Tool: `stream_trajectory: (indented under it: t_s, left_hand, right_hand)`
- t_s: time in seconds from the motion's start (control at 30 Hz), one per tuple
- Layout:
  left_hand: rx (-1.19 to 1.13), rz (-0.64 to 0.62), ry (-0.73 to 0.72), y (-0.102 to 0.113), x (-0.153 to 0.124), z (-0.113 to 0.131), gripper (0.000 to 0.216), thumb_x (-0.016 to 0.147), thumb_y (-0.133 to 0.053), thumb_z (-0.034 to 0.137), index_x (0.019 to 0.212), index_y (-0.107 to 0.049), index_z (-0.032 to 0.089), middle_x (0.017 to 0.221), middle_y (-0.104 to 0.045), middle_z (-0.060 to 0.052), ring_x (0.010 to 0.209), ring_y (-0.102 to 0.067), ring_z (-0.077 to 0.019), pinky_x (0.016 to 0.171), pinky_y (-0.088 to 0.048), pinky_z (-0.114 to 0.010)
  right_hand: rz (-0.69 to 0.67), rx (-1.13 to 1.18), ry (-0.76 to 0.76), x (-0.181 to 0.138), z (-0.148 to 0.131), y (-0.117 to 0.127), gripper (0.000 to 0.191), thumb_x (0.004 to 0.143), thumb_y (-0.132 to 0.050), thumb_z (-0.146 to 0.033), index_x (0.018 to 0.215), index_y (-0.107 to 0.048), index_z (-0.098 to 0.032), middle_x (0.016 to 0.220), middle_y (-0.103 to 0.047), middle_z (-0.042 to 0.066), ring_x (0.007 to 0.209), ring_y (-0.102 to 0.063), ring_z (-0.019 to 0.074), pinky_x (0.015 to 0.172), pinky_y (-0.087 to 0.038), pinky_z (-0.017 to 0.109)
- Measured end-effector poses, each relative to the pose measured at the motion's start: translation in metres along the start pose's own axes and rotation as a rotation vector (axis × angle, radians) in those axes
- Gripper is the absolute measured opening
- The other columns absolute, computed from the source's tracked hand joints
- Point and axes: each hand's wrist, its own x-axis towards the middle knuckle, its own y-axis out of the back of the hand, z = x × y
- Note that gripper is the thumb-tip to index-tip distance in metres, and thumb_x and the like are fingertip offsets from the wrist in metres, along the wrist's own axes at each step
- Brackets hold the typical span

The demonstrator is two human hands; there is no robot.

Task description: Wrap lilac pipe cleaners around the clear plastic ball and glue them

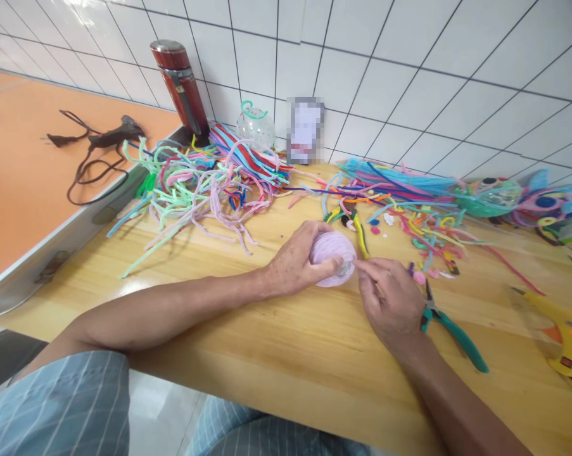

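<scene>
My left hand (298,261) is wrapped round a ball covered in pale lilac pipe cleaner (330,248), holding it on the wooden table (276,361). My right hand (387,301) is closed in a pinch at the ball's right side, where a clear patch of the ball shows; the fingertips press on the pipe cleaner's end there. Both forearms rest on the table.
Loose pipe cleaners in many colours (204,183) lie in heaps across the back. Teal-handled pliers (450,326) lie right of my right hand, a yellow glue gun (564,335) further right. A red flask (181,85), a clear ball (256,126) and a black glue gun (109,136) stand at the back left.
</scene>
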Motion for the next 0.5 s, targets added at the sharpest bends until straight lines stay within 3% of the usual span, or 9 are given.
stream_trajectory:
  t_s: [0.2, 0.5]
  left_hand:
    - [0.057, -0.025, -0.123, -0.003, 0.000, -0.002, 0.052, 0.094, -0.067, 0.046, 0.137, -0.055, 0.020, 0.134, -0.063, -0.016, 0.132, -0.058, -0.0314, 0.117, -0.048, -0.051]
    - [0.088, -0.060, -0.080, 0.005, 0.005, 0.010, 0.044, 0.089, -0.069, 0.041, 0.124, -0.056, 0.018, 0.125, -0.066, -0.014, 0.121, -0.062, -0.0295, 0.108, -0.054, -0.048]
  right_hand:
    - [-0.016, 0.015, 0.020, 0.001, 0.000, 0.002, 0.035, 0.093, -0.063, -0.004, 0.119, -0.072, -0.025, 0.098, -0.076, 0.005, 0.087, -0.074, 0.0175, 0.078, -0.062, 0.031]
    - [-0.014, 0.020, 0.045, 0.005, -0.008, 0.005, 0.033, 0.089, -0.066, 0.000, 0.114, -0.074, -0.020, 0.097, -0.075, 0.006, 0.085, -0.073, 0.0166, 0.076, -0.060, 0.028]
